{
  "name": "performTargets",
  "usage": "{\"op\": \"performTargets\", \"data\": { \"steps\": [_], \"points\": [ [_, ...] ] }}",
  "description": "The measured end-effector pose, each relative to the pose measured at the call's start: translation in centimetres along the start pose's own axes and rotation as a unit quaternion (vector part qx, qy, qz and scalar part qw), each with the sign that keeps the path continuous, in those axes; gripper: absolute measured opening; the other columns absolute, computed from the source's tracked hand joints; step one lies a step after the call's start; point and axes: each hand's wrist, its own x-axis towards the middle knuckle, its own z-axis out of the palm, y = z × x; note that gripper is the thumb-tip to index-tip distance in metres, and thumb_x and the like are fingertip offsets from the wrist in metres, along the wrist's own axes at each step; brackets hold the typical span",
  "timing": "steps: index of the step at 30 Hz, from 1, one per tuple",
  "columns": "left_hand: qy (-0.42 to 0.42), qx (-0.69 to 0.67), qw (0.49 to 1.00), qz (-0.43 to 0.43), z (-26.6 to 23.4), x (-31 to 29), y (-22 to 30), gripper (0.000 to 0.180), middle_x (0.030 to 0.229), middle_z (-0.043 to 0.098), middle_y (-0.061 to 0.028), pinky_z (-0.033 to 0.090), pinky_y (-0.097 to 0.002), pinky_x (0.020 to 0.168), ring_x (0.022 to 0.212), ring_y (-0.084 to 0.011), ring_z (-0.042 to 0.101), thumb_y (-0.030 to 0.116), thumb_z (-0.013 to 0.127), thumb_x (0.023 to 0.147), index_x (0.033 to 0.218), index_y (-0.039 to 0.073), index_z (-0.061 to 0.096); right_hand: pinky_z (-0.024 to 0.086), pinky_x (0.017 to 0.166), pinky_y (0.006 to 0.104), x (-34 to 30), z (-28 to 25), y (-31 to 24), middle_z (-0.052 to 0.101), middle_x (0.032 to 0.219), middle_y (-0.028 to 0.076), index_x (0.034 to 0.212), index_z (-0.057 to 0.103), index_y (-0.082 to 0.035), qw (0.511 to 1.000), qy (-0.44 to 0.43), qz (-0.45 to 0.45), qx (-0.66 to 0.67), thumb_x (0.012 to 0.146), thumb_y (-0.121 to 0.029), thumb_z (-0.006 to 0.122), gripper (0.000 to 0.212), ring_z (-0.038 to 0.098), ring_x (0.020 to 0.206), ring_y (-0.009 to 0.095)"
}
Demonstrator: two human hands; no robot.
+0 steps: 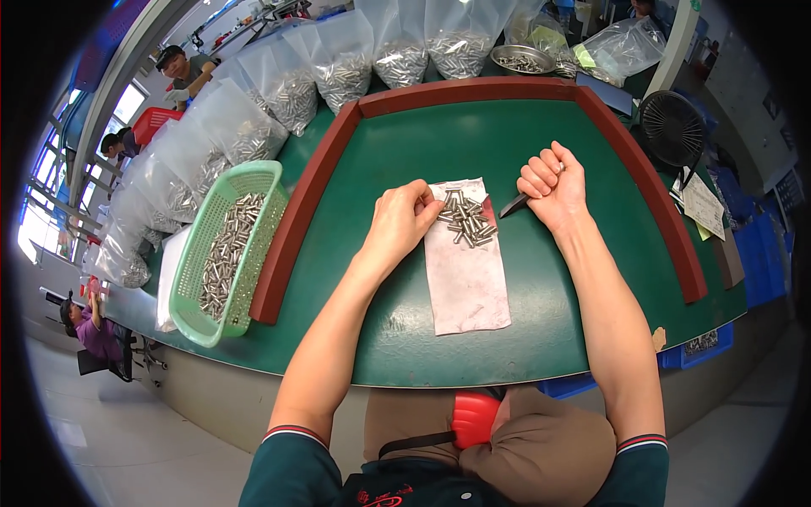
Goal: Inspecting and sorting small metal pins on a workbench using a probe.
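Observation:
A heap of small silver metal pins (465, 221) lies on the upper part of a pale, stained cloth (467, 296) on the green tabletop. My left hand (400, 218) is at the heap's left edge, fingers curled and thumb tip against the pins. Whatever it pinches is hidden. To the right of the cloth, my right hand (553, 188) is closed in a fist around a dark, slim, pointed tool (513, 205), whose end sticks out toward the heap. A small shiny metal piece (561, 168) shows between that hand's thumb and forefinger.
A dark red raised border (473, 91) frames the work area. On its left stands a green basket (187, 283) of metal pins. Clear bags (342, 72) of metal parts line the back, beside a metal bowl (524, 61). A black fan (672, 127) stands at right. Other people sit far left.

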Motion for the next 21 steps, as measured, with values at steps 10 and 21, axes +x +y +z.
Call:
{"op": "performTargets", "data": {
  "steps": [10, 21],
  "points": [
    [0.103, 0.01, 0.989, 0.105, 0.7, 1.3, -0.9, 0.009, 0.07, 0.056, -0.0098, 0.043, -0.0321, 0.057, 0.061, -0.0221, 0.055, 0.008, 0.061, 0.074, 0.081, 0.003, 0.064, 0.017, 0.037, 0.025, 0.0, 0.0, -0.1, 0.019, 0.043, -0.002, 0.052, 0.024, -0.015, 1.0, -0.006, 0.005, -0.007, 0.09, -0.025, 0.035, 0.041, 0.017, 0.039, 0.01],
    [-0.117, 0.154, 0.977, 0.087, 0.0, 5.3, 1.8, 0.013, 0.072, 0.062, -0.0163, 0.048, -0.0357, 0.069, 0.073, -0.0292, 0.061, 0.008, 0.062, 0.068, 0.076, -0.002, 0.064, 0.017, 0.037, 0.0255, -0.2, 0.3, -0.2, 0.019, 0.043, -0.003, 0.051, 0.024, -0.015, 1.0, -0.014, 0.01, 0.015, 0.09, -0.027, 0.034, 0.041, 0.017, 0.038, 0.01]
  ]
}}
